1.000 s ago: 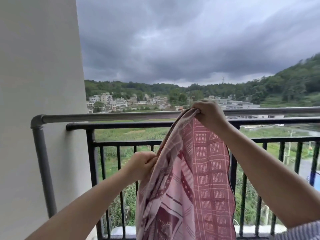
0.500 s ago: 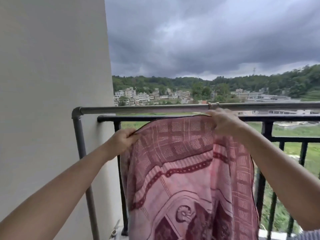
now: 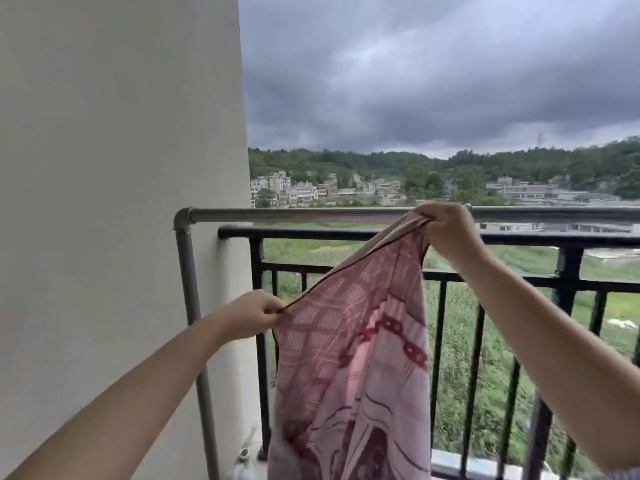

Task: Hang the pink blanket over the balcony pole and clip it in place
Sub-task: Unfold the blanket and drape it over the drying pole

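We hold the blanket [image 3: 349, 368] by its top edge with both hands, in front of the balcony railing [image 3: 381, 233].

Right hand [image 3: 446, 226]: fingers curled tight around a bunched corner of the blanket, knuckles up, fist level with the pole [image 3: 311, 214] and overlapping it in the view. We cannot tell whether the fist touches the pole or sits just short of it. The cloth gathers into folds right at this grip.

Left hand [image 3: 251, 315]: lower than the right and nearer the wall [image 3: 121, 168]. Thumb and fingers pinch the dark-piped edge of the blanket; the other fingers are curled in. This grip sits below the railing's top bar and beside the pole's upright leg.

Between the two grips the top edge runs taut on a slant, rising from the left pinch to the right fist. Below that line the blanket hangs free in front of the railing bars, its lower end running out of frame. Pink cloth, darker red grid and chain pattern, curved motifs lower down.

The blanket is not over the pole; the pole's bare length runs from its elbow joint by the wall to the right fist and on past it.

Beyond the grips: green field, buildings, wooded hills, dark cloud.
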Demonstrator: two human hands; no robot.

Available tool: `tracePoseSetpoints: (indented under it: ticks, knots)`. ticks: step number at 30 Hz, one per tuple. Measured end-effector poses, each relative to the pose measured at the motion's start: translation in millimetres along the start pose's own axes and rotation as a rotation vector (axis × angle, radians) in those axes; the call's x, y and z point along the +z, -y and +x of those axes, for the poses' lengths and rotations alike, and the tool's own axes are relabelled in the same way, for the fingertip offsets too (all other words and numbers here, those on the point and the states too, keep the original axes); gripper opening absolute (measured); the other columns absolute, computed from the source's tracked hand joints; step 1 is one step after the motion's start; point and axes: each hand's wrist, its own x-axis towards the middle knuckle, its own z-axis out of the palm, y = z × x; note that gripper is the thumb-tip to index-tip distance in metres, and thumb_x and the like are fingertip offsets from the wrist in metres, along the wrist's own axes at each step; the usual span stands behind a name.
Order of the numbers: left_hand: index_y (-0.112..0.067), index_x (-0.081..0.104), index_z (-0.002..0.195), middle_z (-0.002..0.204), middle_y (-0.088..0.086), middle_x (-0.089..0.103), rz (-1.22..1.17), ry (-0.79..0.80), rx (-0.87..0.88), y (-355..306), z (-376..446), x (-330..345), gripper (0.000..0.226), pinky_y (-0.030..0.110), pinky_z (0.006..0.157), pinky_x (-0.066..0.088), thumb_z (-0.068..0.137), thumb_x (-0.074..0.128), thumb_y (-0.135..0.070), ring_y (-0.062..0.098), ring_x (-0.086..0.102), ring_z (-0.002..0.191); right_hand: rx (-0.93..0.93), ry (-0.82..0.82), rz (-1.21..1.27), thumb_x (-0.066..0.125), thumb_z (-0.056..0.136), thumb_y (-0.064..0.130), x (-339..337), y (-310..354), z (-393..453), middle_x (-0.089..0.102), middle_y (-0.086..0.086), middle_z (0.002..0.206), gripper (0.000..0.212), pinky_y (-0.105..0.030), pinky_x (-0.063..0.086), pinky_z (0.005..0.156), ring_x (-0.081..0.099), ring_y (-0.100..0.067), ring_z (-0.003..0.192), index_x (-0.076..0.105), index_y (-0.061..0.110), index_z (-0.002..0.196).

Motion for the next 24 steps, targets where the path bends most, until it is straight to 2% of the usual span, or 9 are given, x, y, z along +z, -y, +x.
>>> tracePoseSetpoints:
  ticks: [3,6,9,11,13,16,18,21,24]
  knots:
    - [-0.008,0.059,0.087,0.07,0.005,0.055,-0.377,-0.237,-0.083,17,7,3,0.021,0.017,0.048,0.044,0.095,0.041,-0.015,0.012,0.051,0.055,0.009,-0.095,-0.122,0.048,0.077,-0.006,-17,-17,11,0.064,-0.013,0.072,0.025,-0.026,0.045,0.061,0.055,-0.025,0.071,0.07,0.002,0.086]
    - [-0.005,0.058,0.086,0.073,0.017,0.062,-0.622,-0.567,-0.114,15,14,-13,0.024,0.037,0.06,0.057,0.096,0.039,-0.014,0.028,0.061,0.062,-0.115,-0.095,-0.609,0.054,0.081,0.004,-23,-28,14,0.068,-0.012,0.081,0.017,-0.029,0.045,0.065,0.054,-0.025,0.075,0.07,0.01,0.082]
    - [0.005,0.056,0.088,0.079,0.031,0.064,0.078,-1.107,0.101,4,7,-52,0.008,0.044,0.063,0.053,0.087,0.05,-0.001,0.042,0.064,0.073,-0.034,-0.051,-0.575,0.055,0.084,0.01,-25,-19,27,0.063,-0.009,0.066,0.015,-0.022,0.04,0.054,0.051,-0.022,0.06,0.067,0.013,0.074]
    - [0.002,0.054,0.089,0.078,0.029,0.066,0.373,-1.263,0.235,0,-3,-74,0.011,0.042,0.058,0.053,0.08,0.056,-0.004,0.042,0.066,0.07,0.062,-0.069,-0.19,0.055,0.081,0.006,-29,-13,45,0.056,-0.006,0.055,0.018,-0.021,0.039,0.052,0.051,-0.018,0.054,0.067,0.013,0.07]
    - [0.003,0.063,0.089,0.077,0.023,0.069,0.201,-1.169,0.224,2,-2,-75,0.013,0.03,0.064,0.05,0.078,0.064,-0.004,0.034,0.067,0.072,0.161,-0.122,0.183,0.046,0.082,-0.004,-28,-4,57,0.052,-0.003,0.045,0.027,-0.016,0.038,0.037,0.048,-0.006,0.035,0.065,0.01,0.07]
    - [-0.001,0.071,0.082,0.075,0.017,0.067,0.125,-0.474,0.077,13,11,-20,0.022,0.016,0.057,0.034,0.08,0.064,-0.022,0.023,0.061,0.075,0.255,-0.096,0.417,0.03,0.085,-0.009,-15,8,59,0.056,-0.003,0.04,0.037,-0.015,0.044,0.028,0.049,-0.002,0.023,0.058,0.01,0.069]
    - [-0.002,0.068,0.085,0.086,0.021,0.068,-0.01,-0.54,-0.068,29,16,5,0.017,0.026,0.063,0.035,0.085,0.058,-0.015,0.032,0.062,0.086,0.3,-0.067,0.515,0.028,0.086,-0.009,-4,8,51,0.062,-0.003,0.04,0.038,-0.023,0.053,0.036,0.06,-0.011,0.034,0.055,0.011,0.066]
    - [-0.002,0.06,0.096,0.097,0.026,0.066,-0.133,-0.829,-0.226,34,15,-6,0.015,0.038,0.074,0.045,0.089,0.049,-0.009,0.04,0.061,0.094,0.226,0.029,0.122,0.046,0.085,-0.003,7,-2,28,0.062,-0.007,0.076,0.018,-0.028,0.054,0.055,0.059,-0.016,0.064,0.052,0.008,0.099]
    - [0.003,0.061,0.097,0.092,0.023,0.067,-0.032,-0.857,0.034,-1,13,-26,0.016,0.031,0.07,0.045,0.09,0.047,-0.003,0.032,0.063,0.087,-0.09,0.362,-0.156,0.069,0.074,0.019,34,7,-17,0.049,-0.004,0.113,0.076,-0.029,0.05,0.083,0.053,-0.02,0.097,0.026,0.024,0.137]
